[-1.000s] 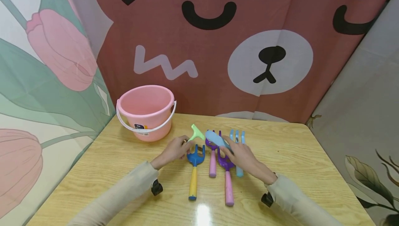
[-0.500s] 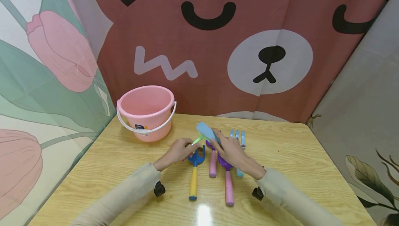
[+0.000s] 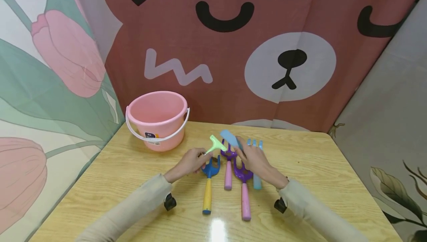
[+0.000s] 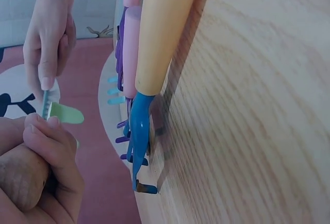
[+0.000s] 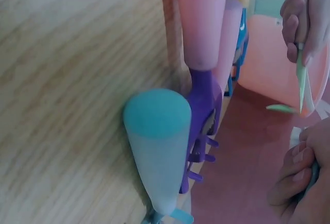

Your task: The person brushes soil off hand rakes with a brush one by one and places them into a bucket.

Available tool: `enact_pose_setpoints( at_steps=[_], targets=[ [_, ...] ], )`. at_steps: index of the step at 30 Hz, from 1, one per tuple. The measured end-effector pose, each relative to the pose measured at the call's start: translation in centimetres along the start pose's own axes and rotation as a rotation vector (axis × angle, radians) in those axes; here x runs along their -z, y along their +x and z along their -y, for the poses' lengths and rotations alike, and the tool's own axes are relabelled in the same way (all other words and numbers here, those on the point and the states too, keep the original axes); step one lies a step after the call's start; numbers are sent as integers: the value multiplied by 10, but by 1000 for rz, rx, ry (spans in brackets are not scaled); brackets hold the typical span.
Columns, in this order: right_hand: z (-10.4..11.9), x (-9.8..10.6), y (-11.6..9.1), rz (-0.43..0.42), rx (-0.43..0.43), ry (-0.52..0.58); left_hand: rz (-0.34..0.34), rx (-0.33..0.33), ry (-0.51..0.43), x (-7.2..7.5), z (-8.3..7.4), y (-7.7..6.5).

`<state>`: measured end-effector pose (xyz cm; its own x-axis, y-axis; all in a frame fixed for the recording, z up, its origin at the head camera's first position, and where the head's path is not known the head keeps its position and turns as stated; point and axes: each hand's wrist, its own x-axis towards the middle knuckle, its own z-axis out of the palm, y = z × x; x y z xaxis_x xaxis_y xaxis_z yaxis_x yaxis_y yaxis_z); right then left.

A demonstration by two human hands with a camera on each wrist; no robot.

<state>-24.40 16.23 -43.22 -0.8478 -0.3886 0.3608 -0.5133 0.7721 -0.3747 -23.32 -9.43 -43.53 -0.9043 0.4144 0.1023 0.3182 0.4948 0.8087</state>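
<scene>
"Holding anything?"

"Left hand point(image 3: 192, 161) curls round the green tool point(image 3: 215, 144), right hand point(image 3: 256, 159) round the blue tool point(image 3: 228, 137); both heads jut past the fingertips, close together. They might knock if a wrist swings inward."

"Hidden?"

"Handles, mostly, inside the fingers; the blue fork's point(image 3: 257, 182) middle, behind the right ones."

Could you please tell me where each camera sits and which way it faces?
Head: worn on the head, facing forward and down at the pink bucket; left hand, right hand and sleeves show.
Left wrist: worn there, facing past the yellow-handled fork to the backdrop; both hands show.
Right wrist: worn there, facing past pink handles to the bucket; both hands show.
Both wrist views share the green tool.
</scene>
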Motion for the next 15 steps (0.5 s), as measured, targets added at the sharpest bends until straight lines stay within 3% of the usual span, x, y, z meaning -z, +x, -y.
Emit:
enact_pose_setpoints(
  at_steps=[4, 10, 15],
  targets=[
    [2, 5, 0, 3, -20, 42, -3, 0, 11, 1, 0, 0],
    [18, 7, 0, -59, 101, 12, -4, 2, 0, 1, 0, 1],
    [23, 2, -1, -58, 163, -4, 1, 10, -25, -1, -1, 3]
  ],
)
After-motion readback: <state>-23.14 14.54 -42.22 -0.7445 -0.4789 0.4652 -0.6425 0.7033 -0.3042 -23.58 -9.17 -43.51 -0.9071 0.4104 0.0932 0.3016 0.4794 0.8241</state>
